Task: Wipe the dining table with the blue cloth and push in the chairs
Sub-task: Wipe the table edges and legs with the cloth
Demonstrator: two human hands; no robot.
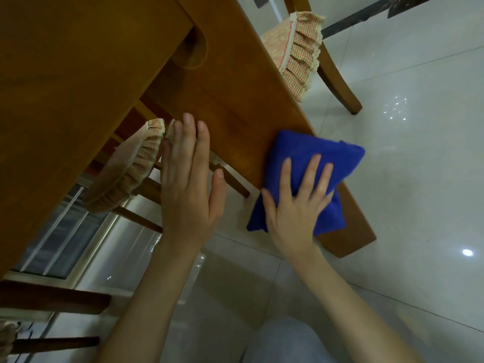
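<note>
A right hand (296,205), fingers spread flat, pressed the folded cloth (314,150) on the table's (222,82) near edge, partly overhanging; the left hand (188,184) was open to its left. Even pressure along the edge would likely stop the cloth slipping.

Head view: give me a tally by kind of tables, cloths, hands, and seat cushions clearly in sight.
Table: 1
Blue cloth: 1
Hands: 2, left hand, right hand
Frilled cushions: 2, upper cushion, lower cushion; other frilled scraps too hidden to count
Total: 6
</note>
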